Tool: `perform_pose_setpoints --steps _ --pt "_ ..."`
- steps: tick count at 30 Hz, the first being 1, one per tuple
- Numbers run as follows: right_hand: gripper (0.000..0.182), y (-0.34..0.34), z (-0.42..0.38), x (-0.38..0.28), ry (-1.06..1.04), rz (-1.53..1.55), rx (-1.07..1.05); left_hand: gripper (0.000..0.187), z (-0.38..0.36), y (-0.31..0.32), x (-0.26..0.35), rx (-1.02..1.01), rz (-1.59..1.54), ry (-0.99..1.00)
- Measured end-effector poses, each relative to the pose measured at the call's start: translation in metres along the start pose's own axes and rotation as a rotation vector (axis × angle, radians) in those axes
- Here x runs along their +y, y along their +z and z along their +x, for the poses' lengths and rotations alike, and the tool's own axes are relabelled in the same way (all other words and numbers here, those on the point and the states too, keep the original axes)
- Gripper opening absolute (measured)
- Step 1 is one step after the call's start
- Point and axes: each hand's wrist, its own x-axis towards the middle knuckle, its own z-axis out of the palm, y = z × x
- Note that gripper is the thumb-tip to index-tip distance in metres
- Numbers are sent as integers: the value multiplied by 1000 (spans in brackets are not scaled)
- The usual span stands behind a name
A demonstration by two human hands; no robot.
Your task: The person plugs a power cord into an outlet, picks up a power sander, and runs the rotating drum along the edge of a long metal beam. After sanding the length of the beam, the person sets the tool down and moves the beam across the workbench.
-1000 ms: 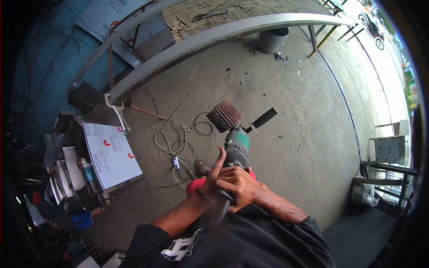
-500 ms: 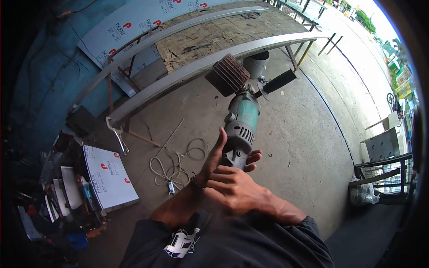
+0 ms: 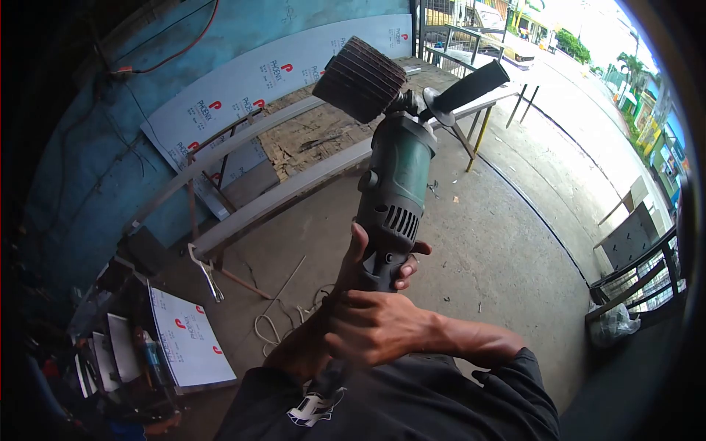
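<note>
A green and dark grey drum polisher (image 3: 403, 170) is held up in front of my chest, its head pointing away from me. At its far end sits a ribbed, dark brown abrasive drum (image 3: 362, 79). A black side handle (image 3: 471, 90) with a round guard sticks out to the right, untouched. My left hand (image 3: 351, 259) cups the rear of the body from below, thumb on the left side and fingertips curling round the right. Closed over the rear grip nearer my body is my right hand (image 3: 379, 325). The trigger is hidden by my hands.
Ahead stands a metal frame (image 3: 287, 184) beside a worn wooden board (image 3: 312, 143). Locking pliers (image 3: 206, 273) hang from its near end. A pale cord (image 3: 266, 327) lies coiled on the floor. Tools and a white printed panel (image 3: 187, 334) are at left; a chair-like frame (image 3: 647, 275) is at right.
The drum polisher has risen and come closer, with both hands still on it. My left fingers have curled in around its body. My view has tilted up, showing more wall and street.
</note>
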Motion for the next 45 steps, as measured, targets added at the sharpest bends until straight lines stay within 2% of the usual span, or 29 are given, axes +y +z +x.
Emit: perform_pose_setpoints --steps 5,8,12,14,16,18,19,22,26,28,29,30,31,32,34,35,36,37,39,40,41,42,43,44,45 --pt "31 -11 5 6 -170 -82 -12 118 5 14 16 -75 189 109" --pt "36 -15 7 8 -179 -90 -86 116 5 19 22 -78 170 173" --pt "35 -8 10 11 -211 -131 -112 111 2 11 27 -156 199 228" --pt "35 -6 11 12 -215 -160 -205 106 0 13 28 -145 171 277" --pt "37 -12 11 11 -242 -160 -233 100 2 7 31 -222 133 303" --pt "39 -24 12 8 -195 -64 -395 97 4 -1 32 -266 156 280" --pt "38 -23 6 10 -186 -52 -349 95 5 -6 30 -298 133 267" --pt "35 -23 -2 16 -172 -2 -387 95 7 -11 26 -237 187 316" --pt "34 -24 -6 30 -236 9 -413 96 9 -20 25 -253 205 310" --pt "34 -53 -9 44 -493 -99 -215 112 5 -24 24 -173 151 343" --pt "29 -76 -18 49 -548 -230 27 112 1 -27 29 -160 144 348" --pt "41 -93 -31 57 -456 -450 471 115 -4 -30 36 -165 198 314" --pt "67 -118 -16 74 -267 -486 901 118 -5 -33 41 -170 249 288" --pt "97 -145 0 96 57 -388 1133 118 -3 -36 43 -147 228 306" --pt "101 -165 35 145 96 -133 891 123 -6 -40 34 -146 63 166" --pt "91 -167 35 171 37 60 791 123 -4 -39 33 -129 53 172" --pt "81 -172 31 195 -27 245 693 114 1 -35 33 -257 -38 188" --pt "81 -182 26 215 -15 256 693 106 3 -34 30 -384 -136 203" --pt "50 -201 22 243 -74 1092 281 104 3 -42 23 -328 -151 190" --pt "19 -173 35 207 192 930 610 103 0 -47 16 -277 -164 172" --pt "12 -163 36 208 248 936 613 103 -2 -57 8 -265 -170 190" --pt "18 -151 36 212 295 937 614 103 -2 -72 -2 -250 -286 141" --pt "24 -124 31 209 436 794 733 103 -7 -85 -11 -225 -416 101" --pt "31 -104 23 205 560 629 847 103 -10 -96 -10 -221 -417 122" --pt "32 -93 16 203 621 623 888 108 -22 -106 -10 -176 -313 16"
